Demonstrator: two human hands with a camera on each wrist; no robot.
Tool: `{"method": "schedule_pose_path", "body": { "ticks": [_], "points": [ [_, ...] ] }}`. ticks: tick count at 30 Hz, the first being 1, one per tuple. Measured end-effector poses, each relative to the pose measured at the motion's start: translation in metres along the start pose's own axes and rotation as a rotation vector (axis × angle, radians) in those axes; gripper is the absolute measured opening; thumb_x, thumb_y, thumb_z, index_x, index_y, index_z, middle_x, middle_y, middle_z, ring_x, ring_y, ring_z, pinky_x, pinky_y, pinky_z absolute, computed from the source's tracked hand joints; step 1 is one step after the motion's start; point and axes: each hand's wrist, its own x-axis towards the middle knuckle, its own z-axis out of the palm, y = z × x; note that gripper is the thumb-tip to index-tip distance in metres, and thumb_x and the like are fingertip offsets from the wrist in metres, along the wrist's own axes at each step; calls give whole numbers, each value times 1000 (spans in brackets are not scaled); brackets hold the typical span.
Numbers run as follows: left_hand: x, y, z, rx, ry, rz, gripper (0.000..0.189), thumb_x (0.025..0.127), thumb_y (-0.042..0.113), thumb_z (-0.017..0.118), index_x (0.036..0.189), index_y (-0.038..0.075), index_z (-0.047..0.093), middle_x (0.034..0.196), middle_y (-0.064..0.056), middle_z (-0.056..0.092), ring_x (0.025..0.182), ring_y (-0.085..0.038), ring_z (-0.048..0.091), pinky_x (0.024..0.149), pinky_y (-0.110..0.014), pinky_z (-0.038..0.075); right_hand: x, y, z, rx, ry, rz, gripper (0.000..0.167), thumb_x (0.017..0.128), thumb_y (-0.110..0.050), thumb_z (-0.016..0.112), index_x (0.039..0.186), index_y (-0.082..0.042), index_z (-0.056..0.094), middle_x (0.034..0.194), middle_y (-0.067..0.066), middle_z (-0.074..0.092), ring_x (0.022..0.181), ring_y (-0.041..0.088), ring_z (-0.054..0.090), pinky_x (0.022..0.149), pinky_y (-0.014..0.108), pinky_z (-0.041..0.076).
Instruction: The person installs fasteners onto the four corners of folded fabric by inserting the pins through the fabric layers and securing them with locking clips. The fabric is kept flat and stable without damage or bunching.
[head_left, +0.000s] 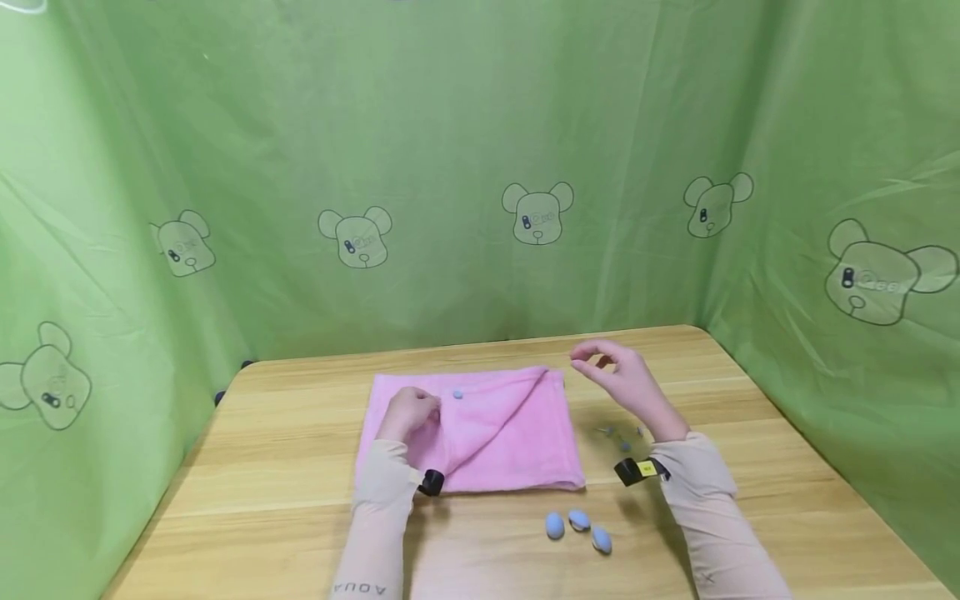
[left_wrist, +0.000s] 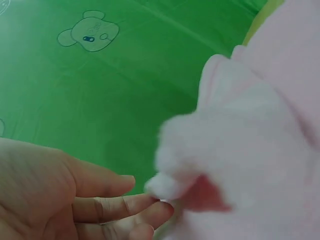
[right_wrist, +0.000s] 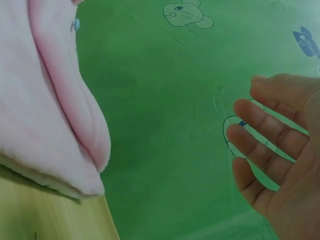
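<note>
A pink plush cloth [head_left: 517, 454] lies flat on the table with its upper layer folded diagonally. A small blue button-like piece [head_left: 457, 394] sits on its far left part; the right wrist view shows this blue piece [right_wrist: 76, 24] at the fold's edge. My left hand [head_left: 411, 412] is over the cloth's left side. Up close, the left fingers [left_wrist: 115, 207] touch the cloth's fluffy edge [left_wrist: 180, 145], while the thumb stands apart from it. Beyond the cloth's right corner my right hand [head_left: 622, 379] is raised in the air, fingers spread and loosely bent, holding nothing.
Three blue oval caps [head_left: 554, 526] lie on the wooden table [head_left: 285, 467] in front of the cloth. Several small blue pieces with thin stems [head_left: 626, 447] lie right of the cloth, beneath my right forearm. Green curtains [head_left: 450, 125] with bear prints enclose the table.
</note>
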Motion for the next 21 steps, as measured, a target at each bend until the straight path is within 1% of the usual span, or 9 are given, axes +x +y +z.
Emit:
{"method": "schedule_pose_path", "body": {
  "ticks": [3,6,11,15,18,19,21],
  "points": [
    [-1,2,-8,7,-1,-7,27,95,21,58,103,-2,68,92,-15,73,82,-22,66,79,-36,53,0,1,-3,10,6,10,16,92,-16,67,104,-7,70,100,11,73,84,-1,58,76,19,49],
    [-3,5,-16,15,7,-4,29,97,24,56,106,-2,67,92,-14,73,79,-21,66,76,-34,53,0,2,-7,6,19,10,16,92,-16,67,104,-6,70,101,11,73,85,-1,58,76,16,48],
    [-10,15,-27,-1,44,13,31,96,26,56,110,1,67,95,-14,74,82,-22,67,79,-36,54,-1,3,-14,-7,44,-9,15,93,-14,66,104,-6,71,104,12,72,86,-7,55,76,15,47],
    [-16,25,-32,-54,79,45,32,95,26,58,114,2,66,96,-15,73,85,-25,68,79,-36,54,-1,4,-19,-26,65,-37,14,93,-13,65,104,-6,71,105,13,72,86,-11,54,75,13,47],
    [-22,35,-35,-93,97,85,29,94,24,61,113,3,67,97,-14,73,85,-25,67,78,-34,54,-3,8,-24,-42,64,-47,14,93,-12,65,104,-5,71,104,12,71,86,-11,53,74,13,46],
    [-25,38,-35,-98,104,102,28,93,25,62,113,5,68,98,-12,73,86,-24,67,77,-33,54,-5,10,-25,-48,59,-47,14,93,-11,65,104,-5,71,103,12,71,85,-10,54,74,14,47],
    [-30,45,-36,-87,113,168,26,92,24,64,111,7,69,99,-11,73,87,-22,67,77,-32,53,-8,15,-27,-72,40,-49,13,91,-9,66,103,-5,71,102,12,72,84,-6,56,72,16,49]
  ]
}}
